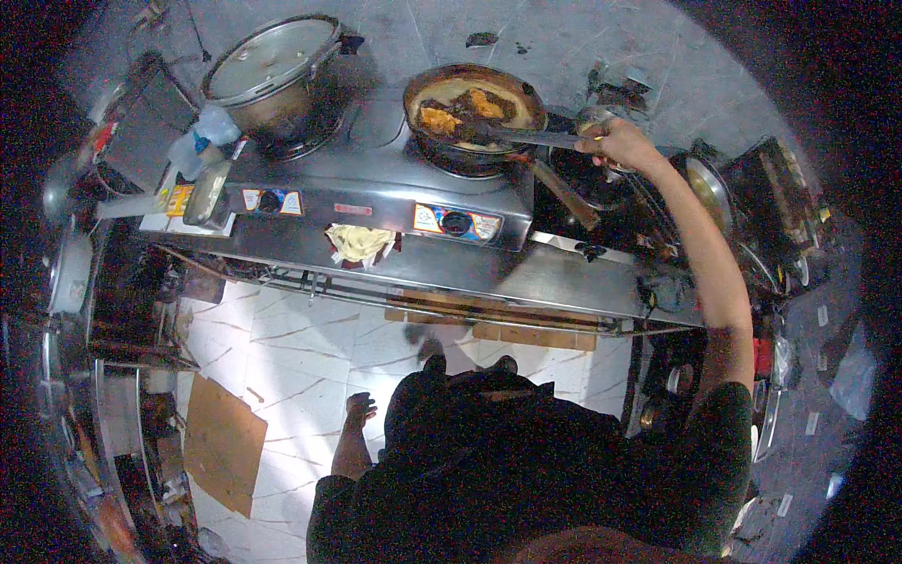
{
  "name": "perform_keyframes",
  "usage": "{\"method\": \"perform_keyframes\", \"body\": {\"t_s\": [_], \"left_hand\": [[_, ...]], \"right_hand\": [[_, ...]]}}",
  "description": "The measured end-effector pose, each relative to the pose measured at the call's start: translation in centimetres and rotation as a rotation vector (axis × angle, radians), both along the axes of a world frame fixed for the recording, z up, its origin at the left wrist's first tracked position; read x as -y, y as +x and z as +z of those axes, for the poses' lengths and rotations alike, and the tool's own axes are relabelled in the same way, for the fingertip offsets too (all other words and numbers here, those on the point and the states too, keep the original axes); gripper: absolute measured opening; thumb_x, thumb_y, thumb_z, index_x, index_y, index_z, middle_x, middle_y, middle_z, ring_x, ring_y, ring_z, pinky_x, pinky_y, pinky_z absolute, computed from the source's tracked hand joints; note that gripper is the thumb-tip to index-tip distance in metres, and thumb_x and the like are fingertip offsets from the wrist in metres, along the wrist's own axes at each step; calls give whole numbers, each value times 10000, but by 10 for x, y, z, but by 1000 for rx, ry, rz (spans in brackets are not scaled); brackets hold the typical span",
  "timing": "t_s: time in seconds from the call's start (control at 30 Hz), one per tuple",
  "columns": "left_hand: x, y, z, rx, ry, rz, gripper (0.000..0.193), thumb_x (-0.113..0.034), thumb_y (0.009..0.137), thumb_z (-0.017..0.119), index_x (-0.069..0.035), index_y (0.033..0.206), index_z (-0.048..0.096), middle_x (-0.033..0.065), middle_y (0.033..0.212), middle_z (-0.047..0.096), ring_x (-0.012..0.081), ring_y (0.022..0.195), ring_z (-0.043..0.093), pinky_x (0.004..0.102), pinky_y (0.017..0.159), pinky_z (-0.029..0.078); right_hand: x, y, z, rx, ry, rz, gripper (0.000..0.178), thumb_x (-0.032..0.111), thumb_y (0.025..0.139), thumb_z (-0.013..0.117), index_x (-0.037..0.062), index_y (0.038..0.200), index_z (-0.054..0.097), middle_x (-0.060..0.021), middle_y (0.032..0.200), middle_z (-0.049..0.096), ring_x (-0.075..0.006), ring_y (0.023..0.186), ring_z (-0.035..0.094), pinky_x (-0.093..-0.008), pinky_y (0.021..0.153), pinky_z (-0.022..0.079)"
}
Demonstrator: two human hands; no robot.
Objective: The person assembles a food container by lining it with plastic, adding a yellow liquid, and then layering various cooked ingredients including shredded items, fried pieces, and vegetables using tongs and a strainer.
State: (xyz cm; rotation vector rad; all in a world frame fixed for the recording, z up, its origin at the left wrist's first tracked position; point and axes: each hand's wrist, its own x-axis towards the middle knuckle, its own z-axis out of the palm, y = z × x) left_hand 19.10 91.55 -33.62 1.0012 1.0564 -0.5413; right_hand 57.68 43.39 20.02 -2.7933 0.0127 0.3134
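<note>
Frying pan (460, 73) of browned food (439, 119), at right on the stove (348, 183); my right hand (618, 146) grips a metal utensil (540, 138) reaching into it; my left hand (360, 411) hangs loosely open, empty.

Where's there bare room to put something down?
On the stove, between the pot and pan. Also the floor between the left cardboard and left hand. It's crowded right of the pan, around the right hand, and at the stove's left end, around the plastic bag.
</note>
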Motion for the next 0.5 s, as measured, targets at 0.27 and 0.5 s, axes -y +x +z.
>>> {"method": "perform_keyframes", "body": {"t_s": [0.27,0.5], "left_hand": [[16,94,75,413,242,40,217,-224,897,496,-88,1057,548,76,877,621,168,681,601,268,548,477],[29,156,154,574,354,-99,240,-239,922,471,-68,1076,541,93,928,624,165,731,608,273,582,485]], "right_hand": [[-4,12,-18,-159,460,-159,221,336,787,661,120,781,612,-5,522,510,-50,340,389,-213,291,259],[3,-2,-5,-73,355,-262,215,328,804,627,115,776,602,-29,567,543,-60,348,399,-227,309,305]]}}
